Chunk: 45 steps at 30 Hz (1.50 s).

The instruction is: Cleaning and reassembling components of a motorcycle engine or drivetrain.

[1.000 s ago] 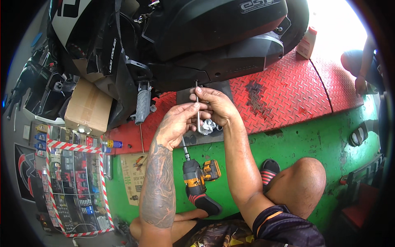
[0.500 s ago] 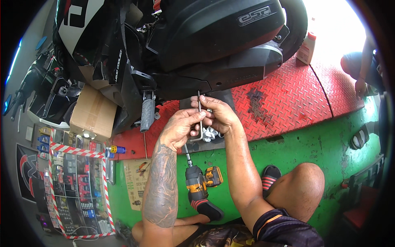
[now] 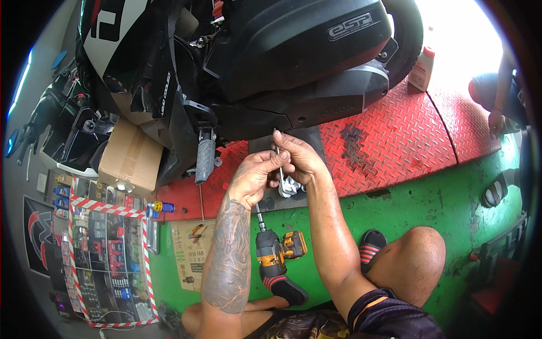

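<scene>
Two bare hands grip a thin metal rod at center frame, below a dark scooter [image 3: 293,68].
The left hand [image 3: 253,174] pinches the rod [image 3: 281,173] between thumb and fingers; the right hand [image 3: 304,158] holds it higher, close to the scooter's lower edge, though fingers partly hide the rod's upper end. Crumpled silvery material [image 3: 289,188] lies just beyond, and a cordless driver [image 3: 271,251] sits lower center.

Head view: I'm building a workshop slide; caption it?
Left hand and right hand hold a thin metal rod beside a scooter.
</scene>
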Available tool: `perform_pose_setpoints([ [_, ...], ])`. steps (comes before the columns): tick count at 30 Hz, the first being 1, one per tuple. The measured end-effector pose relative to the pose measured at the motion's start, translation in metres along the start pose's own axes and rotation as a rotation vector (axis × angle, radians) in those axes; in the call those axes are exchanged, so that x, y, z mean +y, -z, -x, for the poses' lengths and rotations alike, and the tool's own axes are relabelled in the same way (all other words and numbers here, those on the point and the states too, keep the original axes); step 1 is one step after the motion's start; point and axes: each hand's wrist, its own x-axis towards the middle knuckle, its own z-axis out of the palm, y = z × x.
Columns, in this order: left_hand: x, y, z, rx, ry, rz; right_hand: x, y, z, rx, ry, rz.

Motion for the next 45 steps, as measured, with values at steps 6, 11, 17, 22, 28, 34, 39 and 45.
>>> perform_pose_setpoints([
  [6, 0.002, 0.008, 0.006, -0.033, 0.017, 0.128, -0.005, -0.005, 0.001, 0.115, -0.065, -0.104],
  [11, 0.002, 0.009, 0.004, -0.025, -0.023, 0.057, 0.002, -0.004, -0.001, 0.08, -0.076, -0.025],
  [17, -0.006, 0.014, 0.004, -0.143, -0.042, 0.194, 0.001, 0.002, -0.004, 0.121, -0.096, -0.139],
  [22, -0.014, 0.014, -0.005, -0.098, -0.058, 0.176, 0.001, 0.006, -0.003, 0.092, -0.04, 0.015],
  [28, -0.015, 0.007, 0.006, -0.037, -0.066, 0.243, -0.003, -0.006, -0.001, 0.02, -0.049, 0.064],
  [34, -0.01, 0.011, 0.011, -0.056, -0.028, 0.196, -0.002, -0.004, 0.001, 0.049, -0.006, -0.014],
  [39, -0.013, 0.014, 0.0, -0.012, -0.011, 0.178, 0.008, 0.002, -0.009, 0.146, -0.002, 0.124],
  [45, -0.016, 0.018, 0.004, -0.158, -0.026, 0.304, -0.001, -0.006, -0.001, 0.104, -0.017, -0.019],
])
